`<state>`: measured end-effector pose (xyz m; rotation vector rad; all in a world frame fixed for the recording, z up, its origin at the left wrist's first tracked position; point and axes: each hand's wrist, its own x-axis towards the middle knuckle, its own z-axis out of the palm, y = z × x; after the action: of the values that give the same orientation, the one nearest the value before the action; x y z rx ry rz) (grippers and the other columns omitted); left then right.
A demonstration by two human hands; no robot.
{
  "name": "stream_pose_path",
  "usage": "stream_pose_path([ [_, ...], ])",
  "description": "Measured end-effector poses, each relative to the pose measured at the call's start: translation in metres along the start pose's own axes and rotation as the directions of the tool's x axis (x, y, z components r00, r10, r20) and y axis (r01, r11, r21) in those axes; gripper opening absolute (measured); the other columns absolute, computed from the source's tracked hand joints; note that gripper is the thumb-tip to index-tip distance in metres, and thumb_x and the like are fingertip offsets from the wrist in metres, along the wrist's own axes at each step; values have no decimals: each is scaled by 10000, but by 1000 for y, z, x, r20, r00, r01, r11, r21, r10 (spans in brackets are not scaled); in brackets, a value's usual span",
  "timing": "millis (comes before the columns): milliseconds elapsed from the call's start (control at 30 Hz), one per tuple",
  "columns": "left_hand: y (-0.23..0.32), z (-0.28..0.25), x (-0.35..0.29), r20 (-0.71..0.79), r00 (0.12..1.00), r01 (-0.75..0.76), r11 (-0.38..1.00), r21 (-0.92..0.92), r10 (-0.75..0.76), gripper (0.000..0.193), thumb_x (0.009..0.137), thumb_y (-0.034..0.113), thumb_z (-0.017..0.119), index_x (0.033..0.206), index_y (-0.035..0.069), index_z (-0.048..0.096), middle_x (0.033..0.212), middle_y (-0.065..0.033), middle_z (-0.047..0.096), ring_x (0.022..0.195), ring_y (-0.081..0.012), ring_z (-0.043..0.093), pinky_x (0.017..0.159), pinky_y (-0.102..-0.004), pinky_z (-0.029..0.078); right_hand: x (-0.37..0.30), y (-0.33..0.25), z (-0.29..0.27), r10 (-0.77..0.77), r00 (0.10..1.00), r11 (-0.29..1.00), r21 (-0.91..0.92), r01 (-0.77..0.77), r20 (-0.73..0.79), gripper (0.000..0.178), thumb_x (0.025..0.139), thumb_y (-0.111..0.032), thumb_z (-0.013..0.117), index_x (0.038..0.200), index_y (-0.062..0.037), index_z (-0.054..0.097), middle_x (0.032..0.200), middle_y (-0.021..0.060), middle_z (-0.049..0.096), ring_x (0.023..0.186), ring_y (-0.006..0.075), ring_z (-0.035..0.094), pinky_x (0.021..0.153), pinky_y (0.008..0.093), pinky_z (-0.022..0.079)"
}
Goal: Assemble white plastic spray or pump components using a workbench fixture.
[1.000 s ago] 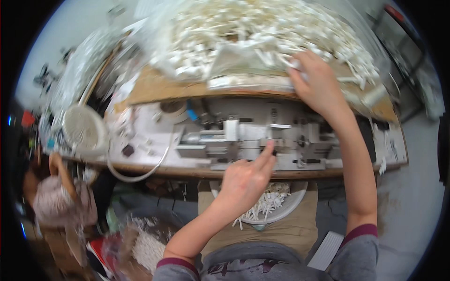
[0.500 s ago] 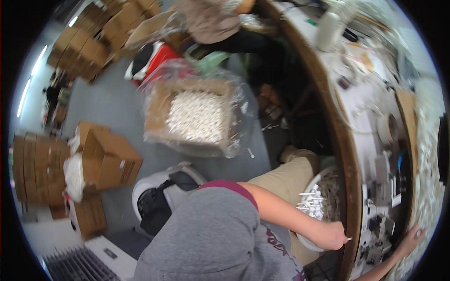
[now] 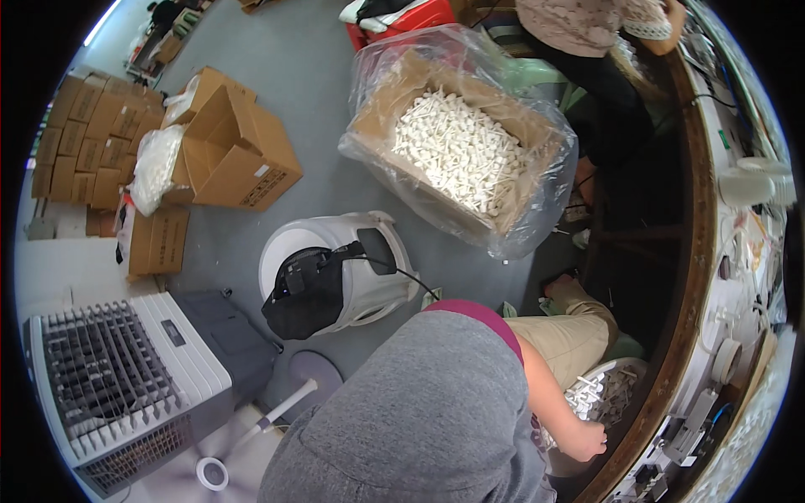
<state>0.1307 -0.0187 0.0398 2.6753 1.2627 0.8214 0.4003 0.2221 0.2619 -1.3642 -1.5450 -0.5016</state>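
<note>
My left hand [image 3: 582, 441] hangs over the near side of a round white bucket [image 3: 633, 365], close to the table's edge. Its fingers are curled together, and whatever may be between them is too small or hidden to make out. Inside the bucket lie small white stemmed plastic pieces [image 3: 587, 394], with a duller, brownish-grey heap of similar bits [image 3: 619, 394] beside them. My left arm partly covers the bucket. My right hand is outside the view.
The long worktable [image 3: 700, 251] runs along the right, carrying a metal fixture [image 3: 692, 432] and a tape roll [image 3: 728, 360]. A plastic-lined carton [image 3: 377, 126] full of white pieces stands ahead. A white stool [image 3: 381, 277], an air cooler [image 3: 197, 335] and cartons [image 3: 251, 155] stand left. Another person [image 3: 579, 29] sits at the far side.
The view has swung left and down. My left hand has drawn back from the table edge toward the bucket; the white bit at its fingertips no longer shows clearly. My right hand has left the view.
</note>
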Motion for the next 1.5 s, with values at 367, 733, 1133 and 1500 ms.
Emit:
stream_pose_path([
  [367, 12, -44, 7, -500, 866, -97, 973, -211, -22, 284, 750, 297, 674, 887, 52, 630, 1009, -145, 563, 777, -305, 615, 650, -440, 467, -113, -186, -80, -236, 737, 955, 291, 56, 634, 496, 946, -364, 663, 1235, 15, 527, 1060, 234, 637, 901, 381, 629, 737, 469, 504],
  [733, 3, -109, 41, -713, 608, -220, 789, -574, -349, 434, 681, 198, 779, 1007, 20, 554, 1001, -132, 576, 886, -331, 600, 752, -421, 500, -143, -206, -96, -85, 675, 988, 150, -39, 733, 454, 1030, -389, 520, 1278, -9, 550, 1073, 149, 669, 919, 281, 656, 773, 401, 524],
  [1133, -7, -132, 42, -358, 870, -82, 615, -784, -340, 334, 793, 239, 726, 1086, 96, 659, 921, -111, 624, 838, -270, 658, 693, -383, 517, -192, -183, -108, 268, 218, 30, 218, -976, 939, 467, 1029, -419, 522, 1255, -13, 557, 1009, 118, 678, 853, 212, 667, 737, 347, 541],
  [1500, -38, -155, 81, -522, 848, -146, 909, -389, -88, 300, 708, 129, 754, 988, 50, 682, 1233, -107, 648, 933, -248, 663, 708, -342, 565, -198, -193, -123, 638, 285, -107, 448, -888, 716, 301, 1064, -355, 459, 979, -77, 534, 716, 62, 565, 414, 101, 474, 362, 197, 371],
])
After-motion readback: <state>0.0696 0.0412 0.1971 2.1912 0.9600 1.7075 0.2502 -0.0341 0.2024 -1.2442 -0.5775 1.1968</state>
